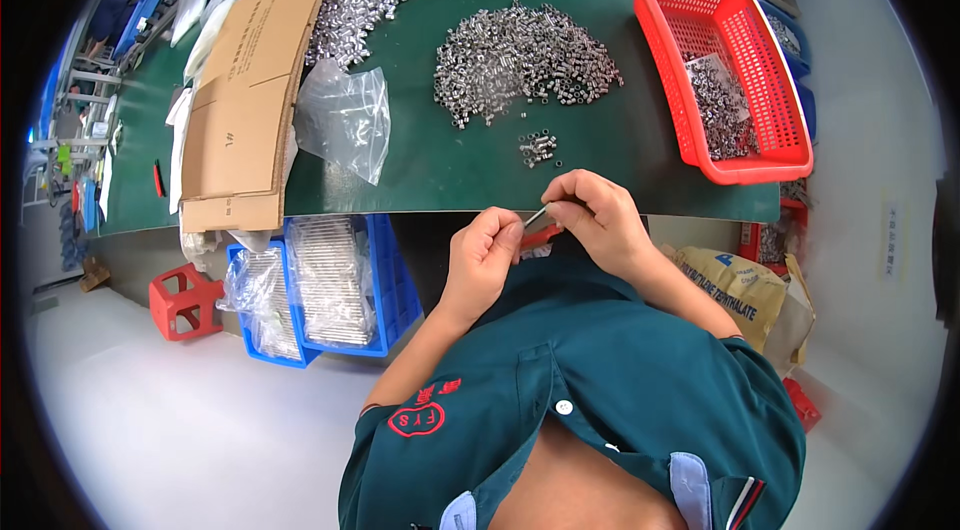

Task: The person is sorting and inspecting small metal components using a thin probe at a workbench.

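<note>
Grey rod point(536, 219) | my left hand point(487, 252) and right hand point(600, 220) pinch it | slack grip — could drop below the table point(610, 162)

Green shirt point(640, 370): red embroidered characters above red lettered emblem point(417, 419). Cardboard point(235, 120): faint dark print, several places. Yellowish sack point(722, 282): large dark capitals. Wall sign point(890, 241): vertical line of characters, pale ground.

Left hand point(480, 258) is held in a pinch | right hand point(605, 217) is likewise pinched, held just beside the left | left forearm point(425, 352) and right forearm point(690, 295) are angled inward.
</note>
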Motion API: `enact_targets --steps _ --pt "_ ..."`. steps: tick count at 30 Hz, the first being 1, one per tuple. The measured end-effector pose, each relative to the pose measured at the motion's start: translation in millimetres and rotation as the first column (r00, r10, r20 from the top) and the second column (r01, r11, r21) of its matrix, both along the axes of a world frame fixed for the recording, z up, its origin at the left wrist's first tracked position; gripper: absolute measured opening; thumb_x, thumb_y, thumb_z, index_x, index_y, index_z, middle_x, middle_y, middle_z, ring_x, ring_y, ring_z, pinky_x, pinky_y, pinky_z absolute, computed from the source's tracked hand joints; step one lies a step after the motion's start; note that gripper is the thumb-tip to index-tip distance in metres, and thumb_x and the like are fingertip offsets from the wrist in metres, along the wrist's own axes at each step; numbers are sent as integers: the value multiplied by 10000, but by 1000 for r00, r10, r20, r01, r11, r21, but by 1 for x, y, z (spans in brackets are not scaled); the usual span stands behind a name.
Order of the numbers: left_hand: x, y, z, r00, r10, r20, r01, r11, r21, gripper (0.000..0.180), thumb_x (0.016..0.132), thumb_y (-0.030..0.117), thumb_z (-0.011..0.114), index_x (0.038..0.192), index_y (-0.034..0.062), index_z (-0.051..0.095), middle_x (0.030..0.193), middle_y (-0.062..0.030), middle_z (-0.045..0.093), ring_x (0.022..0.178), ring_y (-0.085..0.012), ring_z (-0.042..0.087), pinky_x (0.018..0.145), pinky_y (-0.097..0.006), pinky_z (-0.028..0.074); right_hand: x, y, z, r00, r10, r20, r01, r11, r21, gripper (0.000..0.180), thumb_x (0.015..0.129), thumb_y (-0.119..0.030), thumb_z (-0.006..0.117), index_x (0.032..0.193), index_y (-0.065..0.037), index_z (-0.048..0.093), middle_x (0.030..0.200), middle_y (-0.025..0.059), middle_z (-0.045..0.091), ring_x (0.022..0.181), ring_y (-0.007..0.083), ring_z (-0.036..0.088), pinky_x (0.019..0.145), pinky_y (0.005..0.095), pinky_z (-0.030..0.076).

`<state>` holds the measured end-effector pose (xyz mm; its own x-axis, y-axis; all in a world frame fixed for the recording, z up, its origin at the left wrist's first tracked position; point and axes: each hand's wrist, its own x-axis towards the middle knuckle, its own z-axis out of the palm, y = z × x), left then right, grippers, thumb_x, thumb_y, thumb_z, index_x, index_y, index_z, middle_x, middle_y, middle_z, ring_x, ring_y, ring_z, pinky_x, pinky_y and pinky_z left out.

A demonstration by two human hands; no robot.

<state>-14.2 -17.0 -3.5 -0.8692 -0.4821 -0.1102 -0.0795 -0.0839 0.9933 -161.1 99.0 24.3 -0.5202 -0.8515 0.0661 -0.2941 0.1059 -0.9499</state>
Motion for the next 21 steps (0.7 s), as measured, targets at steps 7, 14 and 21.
enact_targets --steps 7,14,21 --pt "4 -6 6 991 -106 -86 136 795 591 156 940 140 514 839 22 525 655 5 471 570 -55 415 533 -201 351 -10 0 3 971 162 -178 -186 974 -127 95 784 31 612 865 12 567 792 100 582 696 219 574 623 304 467" --pt "-1 -3 12 998 52 -45 -61 968 -245 158 940 139 509 831 25 523 635 1 458 556 -59 403 518 -210 347 4 -2 8 985 -28 -171 20 998 -52 107 773 42 614 860 11 561 793 99 582 702 228 572 626 301 465" --pt "0 -11 14 982 -138 -128 188 763 619 238 931 248 549 805 49 511 573 6 427 505 -84 374 493 -237 327 -7 -3 13 942 274 -193 -308 935 -176 138 767 52 621 888 13 570 829 109 591 732 228 596 651 304 483"
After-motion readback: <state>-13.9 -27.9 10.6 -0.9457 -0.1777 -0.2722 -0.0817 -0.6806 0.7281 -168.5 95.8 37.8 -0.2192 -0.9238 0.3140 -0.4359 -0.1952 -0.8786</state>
